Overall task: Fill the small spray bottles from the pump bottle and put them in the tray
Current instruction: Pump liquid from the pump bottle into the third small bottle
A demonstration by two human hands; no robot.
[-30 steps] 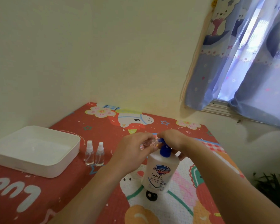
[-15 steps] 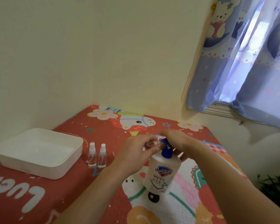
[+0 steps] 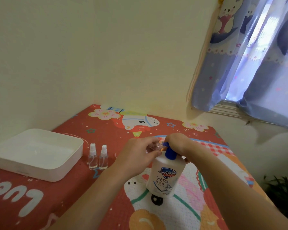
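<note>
My left hand (image 3: 136,155) pinches a small clear bottle (image 3: 154,146) tilted against the blue spout of the pump bottle (image 3: 166,175), which stands on the red mat (image 3: 70,205). My right hand (image 3: 178,143) curls over the pump head. Two capped spray bottles (image 3: 98,157) stand just beside the white tray (image 3: 56,173).

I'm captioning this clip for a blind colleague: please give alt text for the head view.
The left hand holds a small clear bottle at the blue pump of a soap bottle while the right hand covers the pump. Two capped spray bottles stand beside a white tray.
</note>
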